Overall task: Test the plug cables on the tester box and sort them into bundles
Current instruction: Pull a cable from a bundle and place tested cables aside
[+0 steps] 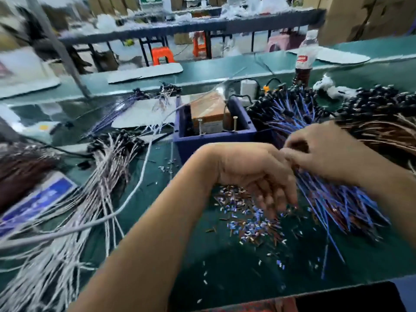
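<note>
While both hands meet over the blue cables (333,199) fanned right of the tester box (213,136), the right hand (333,152) pinches wire ends and the left hand (258,174) hangs loosely curled beside it; whether it grips anything cannot be told. Thin, limp and light, the strands likely tangle; their hard black plugs (281,104) offer the surest hold. Snipped insulation bits (252,221) litter the green mat (225,266).

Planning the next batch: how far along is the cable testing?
Looks partway. White cables lie fanned left of the tester box, seemingly sorted. Both hands, left and right, are at the blue cables. A big blue pile and brown cables remain at right.
</note>
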